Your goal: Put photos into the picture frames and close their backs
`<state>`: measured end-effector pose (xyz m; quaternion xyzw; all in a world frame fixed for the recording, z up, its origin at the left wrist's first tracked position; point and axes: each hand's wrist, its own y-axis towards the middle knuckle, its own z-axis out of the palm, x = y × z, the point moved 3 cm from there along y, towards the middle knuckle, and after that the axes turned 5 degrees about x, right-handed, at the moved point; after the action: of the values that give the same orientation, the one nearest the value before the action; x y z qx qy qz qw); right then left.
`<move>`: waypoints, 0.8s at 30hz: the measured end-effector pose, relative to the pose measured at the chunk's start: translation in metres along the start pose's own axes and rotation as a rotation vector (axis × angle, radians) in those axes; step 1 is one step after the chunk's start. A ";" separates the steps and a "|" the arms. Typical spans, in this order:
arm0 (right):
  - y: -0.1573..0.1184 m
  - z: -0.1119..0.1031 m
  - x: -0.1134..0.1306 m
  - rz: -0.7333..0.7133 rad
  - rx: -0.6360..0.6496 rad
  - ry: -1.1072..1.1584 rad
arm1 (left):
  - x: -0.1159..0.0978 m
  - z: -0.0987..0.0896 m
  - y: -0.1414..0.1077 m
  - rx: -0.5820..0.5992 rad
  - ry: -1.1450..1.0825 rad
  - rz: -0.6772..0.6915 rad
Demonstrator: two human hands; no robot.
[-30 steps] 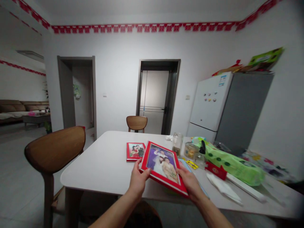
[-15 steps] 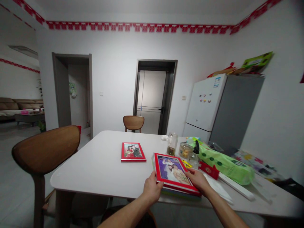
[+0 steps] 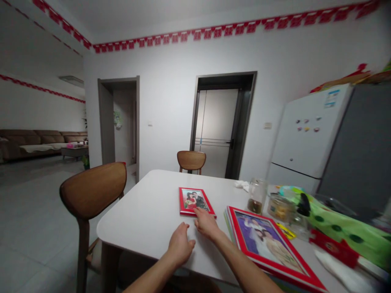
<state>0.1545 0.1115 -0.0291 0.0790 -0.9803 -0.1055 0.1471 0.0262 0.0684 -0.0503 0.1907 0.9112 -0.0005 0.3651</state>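
Observation:
A small red picture frame (image 3: 196,201) with a photo of a couple lies flat on the white table (image 3: 146,215). My right hand (image 3: 207,223) reaches over its front edge, fingers stretched out; whether the fingertips touch it I cannot tell. Just nearer to me, my left hand (image 3: 181,244) hovers above the tabletop, thumb and fingers apart, holding nothing. To the right of my right forearm, a larger red picture frame (image 3: 269,240) with a wedding photo lies on top of a stack of flat things, whose edges show at its left side.
Behind the large frame stand a glass jar (image 3: 257,195), a clear container (image 3: 279,206) with yellowish pieces and a green package (image 3: 342,224). A red box (image 3: 334,246) lies before the package. Wooden chairs stand at the left (image 3: 94,191) and far side (image 3: 191,160).
Both hands have let go of the large picture frame and moved left towards the small one. The view has turned left, so things appear shifted right.

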 end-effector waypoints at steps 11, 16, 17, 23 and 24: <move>-0.054 0.016 -0.004 -0.088 0.014 0.128 | -0.011 0.000 -0.019 0.028 0.166 0.180; -0.116 0.002 0.023 -0.134 0.027 0.718 | -0.025 0.012 -0.046 0.097 0.197 0.255; -0.123 -0.001 0.027 -0.117 0.042 0.796 | -0.028 0.013 -0.050 0.097 0.193 0.268; -0.132 -0.016 0.016 0.139 -0.192 0.903 | -0.031 0.015 -0.064 0.152 0.212 0.349; -0.131 -0.018 0.011 0.179 -0.243 0.909 | -0.030 0.013 -0.065 0.154 0.215 0.353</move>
<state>0.1660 -0.0207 -0.0391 0.0147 -0.8002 -0.1611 0.5775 0.0324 -0.0038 -0.0488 0.3734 0.8947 0.0140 0.2446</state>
